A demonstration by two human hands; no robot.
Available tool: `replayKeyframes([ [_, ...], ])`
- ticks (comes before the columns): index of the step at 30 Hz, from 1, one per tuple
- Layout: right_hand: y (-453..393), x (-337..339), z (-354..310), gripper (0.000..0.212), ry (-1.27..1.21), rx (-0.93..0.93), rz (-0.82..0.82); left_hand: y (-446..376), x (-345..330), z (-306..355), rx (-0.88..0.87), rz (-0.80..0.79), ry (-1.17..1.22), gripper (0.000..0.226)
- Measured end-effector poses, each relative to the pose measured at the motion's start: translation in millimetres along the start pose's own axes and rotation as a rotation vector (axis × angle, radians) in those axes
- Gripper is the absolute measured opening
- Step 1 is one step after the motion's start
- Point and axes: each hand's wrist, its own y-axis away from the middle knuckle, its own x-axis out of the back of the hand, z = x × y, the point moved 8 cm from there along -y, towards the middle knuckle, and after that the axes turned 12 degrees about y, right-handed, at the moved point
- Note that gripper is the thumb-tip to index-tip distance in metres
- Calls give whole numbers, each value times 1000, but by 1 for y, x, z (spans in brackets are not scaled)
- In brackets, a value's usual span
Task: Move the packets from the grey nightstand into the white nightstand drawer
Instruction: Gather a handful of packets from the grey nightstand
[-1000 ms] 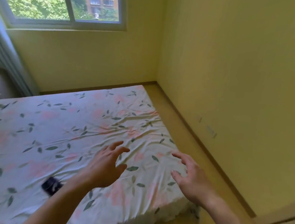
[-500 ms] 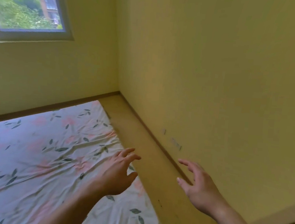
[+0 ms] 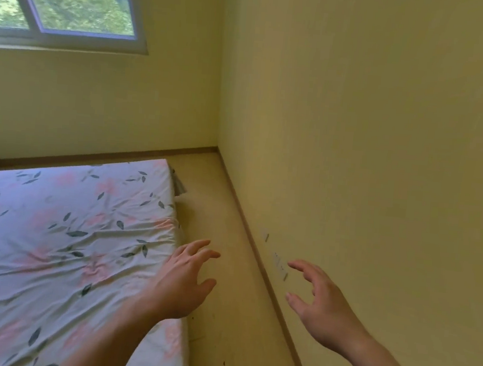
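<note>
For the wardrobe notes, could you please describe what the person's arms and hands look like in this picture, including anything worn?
Both forearms are bare as far as the frame shows: no sleeves, cuffs or gloves. The left hand and right hand carry no visible rings, watch, bracelet or marks. Fingernails look short and unpainted, though the picture is slightly soft. The upper arms are out of view.
</note>
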Motion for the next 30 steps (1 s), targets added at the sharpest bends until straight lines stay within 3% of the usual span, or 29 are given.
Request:
replayKeyframes([
  [7, -105, 25, -21, 56, -21, 213, -110, -19, 32, -4, 207, 172, 8, 55],
  [16, -245, 22, -107, 62, 24, 495, -220, -53, 102, -77, 431, 403, 30, 58],
  [22, -366, 41, -164, 61, 32, 563, -207, -151, 161, -117, 461, 479, 44, 59],
  [30, -522, 60, -212, 63, 46, 608, -198, -322, 242, -119, 315, 505, 17, 58],
])
